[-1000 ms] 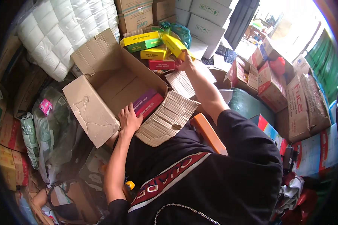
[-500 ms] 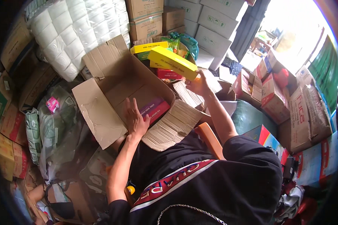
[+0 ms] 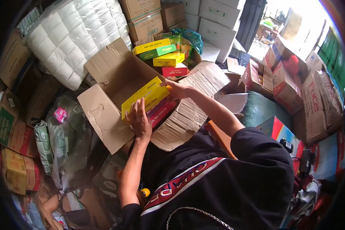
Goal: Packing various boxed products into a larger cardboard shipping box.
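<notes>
A long yellow box (image 3: 143, 96) is tilted inside the open cardboard carton (image 3: 99, 111) in front of me. My right hand (image 3: 176, 89) grips its right end, thumb on the upper edge. At its lower left end, my left hand (image 3: 139, 120) has its fingers on the yellow face, holding it there; its thumb is partly hidden. Beneath it, along the carton's near wall, lie a purple box and a red box (image 3: 163, 113), partly covered. Beyond the carton's far right corner stand stacked yellow boxes (image 3: 168, 60), a green box (image 3: 157, 52) and a red box (image 3: 175, 71).
The carton's flaps (image 3: 195, 101) spread outward. White plastic-wrapped bales (image 3: 76, 42) stand behind left, white cartons (image 3: 217, 34) at the back. More cartons (image 3: 287, 88) crowd the right. Plastic bags (image 3: 71, 134) lie on the left. An orange chair arm (image 3: 220, 140) is by my right side.
My right hand has brought the yellow box from the stack side down and left into the carton. My left hand, previously open above the carton, now meets the box.
</notes>
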`<move>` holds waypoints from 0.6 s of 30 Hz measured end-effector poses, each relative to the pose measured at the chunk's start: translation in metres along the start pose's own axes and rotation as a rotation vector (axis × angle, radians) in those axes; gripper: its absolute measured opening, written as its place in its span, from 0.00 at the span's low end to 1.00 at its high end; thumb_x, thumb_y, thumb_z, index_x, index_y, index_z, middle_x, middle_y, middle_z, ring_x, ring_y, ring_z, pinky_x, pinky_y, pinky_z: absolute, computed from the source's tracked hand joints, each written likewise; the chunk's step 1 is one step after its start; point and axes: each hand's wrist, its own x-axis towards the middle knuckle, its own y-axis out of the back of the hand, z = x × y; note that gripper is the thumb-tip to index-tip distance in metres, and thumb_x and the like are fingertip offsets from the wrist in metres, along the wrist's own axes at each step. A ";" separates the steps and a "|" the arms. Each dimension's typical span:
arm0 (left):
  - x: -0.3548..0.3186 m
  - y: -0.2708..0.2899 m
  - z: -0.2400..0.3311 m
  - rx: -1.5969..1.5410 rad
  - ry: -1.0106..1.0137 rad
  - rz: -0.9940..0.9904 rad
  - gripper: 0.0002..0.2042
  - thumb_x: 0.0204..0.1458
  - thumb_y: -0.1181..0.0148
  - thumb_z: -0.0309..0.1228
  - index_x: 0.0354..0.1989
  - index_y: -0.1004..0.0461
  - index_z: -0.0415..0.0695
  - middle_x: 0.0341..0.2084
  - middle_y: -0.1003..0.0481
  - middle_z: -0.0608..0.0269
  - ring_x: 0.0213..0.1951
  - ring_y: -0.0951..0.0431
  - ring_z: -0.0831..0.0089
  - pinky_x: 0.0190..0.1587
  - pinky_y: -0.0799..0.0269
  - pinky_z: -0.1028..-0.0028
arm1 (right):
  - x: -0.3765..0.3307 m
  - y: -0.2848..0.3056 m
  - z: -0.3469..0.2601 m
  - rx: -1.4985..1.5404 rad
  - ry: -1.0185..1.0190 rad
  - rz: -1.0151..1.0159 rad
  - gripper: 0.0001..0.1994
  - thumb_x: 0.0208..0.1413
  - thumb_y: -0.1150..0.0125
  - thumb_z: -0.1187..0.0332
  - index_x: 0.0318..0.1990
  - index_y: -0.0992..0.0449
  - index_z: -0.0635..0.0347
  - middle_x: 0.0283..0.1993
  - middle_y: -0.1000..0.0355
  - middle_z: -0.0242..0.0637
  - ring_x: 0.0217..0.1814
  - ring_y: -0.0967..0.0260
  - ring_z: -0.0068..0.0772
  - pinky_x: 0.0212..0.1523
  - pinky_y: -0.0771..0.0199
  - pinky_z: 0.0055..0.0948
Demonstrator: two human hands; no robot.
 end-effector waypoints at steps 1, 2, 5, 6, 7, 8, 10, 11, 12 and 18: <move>0.002 -0.004 -0.002 -0.059 0.014 0.018 0.33 0.56 0.41 0.25 0.72 0.41 0.50 0.67 0.36 0.52 0.68 0.37 0.51 0.67 0.46 0.41 | 0.015 0.014 0.008 -0.023 -0.003 0.013 0.40 0.60 0.55 0.31 0.65 0.32 0.58 0.45 0.22 0.40 0.39 0.23 0.31 0.42 0.22 0.34; 0.002 -0.007 -0.005 -0.114 0.039 0.034 0.34 0.55 0.41 0.23 0.72 0.40 0.51 0.65 0.33 0.56 0.66 0.33 0.55 0.66 0.41 0.47 | 0.028 0.017 0.011 -0.023 -0.004 0.009 0.40 0.60 0.55 0.31 0.65 0.32 0.58 0.45 0.22 0.40 0.39 0.23 0.31 0.42 0.22 0.34; 0.002 -0.010 -0.009 -0.119 0.080 0.000 0.32 0.55 0.44 0.21 0.71 0.39 0.48 0.62 0.31 0.54 0.63 0.31 0.55 0.65 0.39 0.53 | 0.032 -0.002 0.006 -0.247 -0.083 0.318 0.49 0.56 0.64 0.21 0.64 0.29 0.57 0.42 0.24 0.36 0.37 0.24 0.34 0.40 0.24 0.33; 0.000 -0.013 -0.013 -0.145 0.107 -0.039 0.33 0.54 0.44 0.19 0.71 0.38 0.48 0.63 0.31 0.54 0.63 0.31 0.55 0.66 0.39 0.53 | 0.036 -0.002 0.008 -0.249 -0.087 0.312 0.49 0.56 0.64 0.21 0.64 0.29 0.57 0.42 0.24 0.36 0.37 0.24 0.34 0.40 0.24 0.33; 0.001 -0.014 -0.011 -0.150 0.100 -0.042 0.33 0.54 0.44 0.19 0.71 0.38 0.48 0.63 0.31 0.54 0.63 0.31 0.55 0.66 0.39 0.53 | 0.037 0.002 0.010 -0.431 -0.142 0.376 0.51 0.55 0.67 0.19 0.65 0.31 0.58 0.42 0.24 0.38 0.38 0.24 0.37 0.39 0.23 0.34; 0.003 -0.015 -0.010 -0.146 0.069 -0.060 0.33 0.52 0.44 0.18 0.71 0.38 0.47 0.62 0.31 0.54 0.63 0.31 0.55 0.66 0.39 0.54 | 0.043 0.013 0.017 -0.613 -0.196 0.438 0.54 0.53 0.70 0.17 0.66 0.33 0.59 0.42 0.24 0.40 0.38 0.23 0.39 0.38 0.23 0.35; 0.002 -0.014 -0.011 -0.143 0.040 -0.083 0.34 0.51 0.44 0.18 0.71 0.38 0.46 0.62 0.30 0.53 0.63 0.31 0.55 0.66 0.39 0.54 | 0.058 0.028 0.031 -0.712 -0.366 0.475 0.49 0.54 0.57 0.20 0.63 0.31 0.59 0.43 0.23 0.46 0.39 0.22 0.43 0.37 0.22 0.36; 0.002 -0.013 -0.012 -0.100 0.033 -0.167 0.34 0.52 0.43 0.18 0.71 0.38 0.46 0.62 0.31 0.52 0.63 0.31 0.54 0.66 0.39 0.54 | 0.062 0.020 0.046 -0.893 -0.084 0.762 0.43 0.55 0.48 0.26 0.60 0.29 0.58 0.43 0.23 0.49 0.39 0.21 0.44 0.38 0.21 0.37; 0.002 -0.012 -0.013 -0.057 0.025 -0.252 0.33 0.53 0.42 0.19 0.71 0.39 0.46 0.62 0.31 0.50 0.63 0.31 0.53 0.66 0.40 0.54 | 0.064 0.012 0.063 -1.056 0.217 1.043 0.37 0.56 0.40 0.33 0.56 0.27 0.58 0.43 0.23 0.51 0.40 0.21 0.46 0.39 0.21 0.37; -0.007 -0.025 -0.023 -0.018 0.018 -0.219 0.36 0.53 0.40 0.21 0.73 0.41 0.48 0.61 0.31 0.52 0.63 0.32 0.54 0.66 0.39 0.54 | 0.054 -0.031 0.030 -1.238 0.405 0.742 0.23 0.57 0.34 0.47 0.52 0.22 0.51 0.62 0.31 0.47 0.71 0.40 0.56 0.66 0.36 0.49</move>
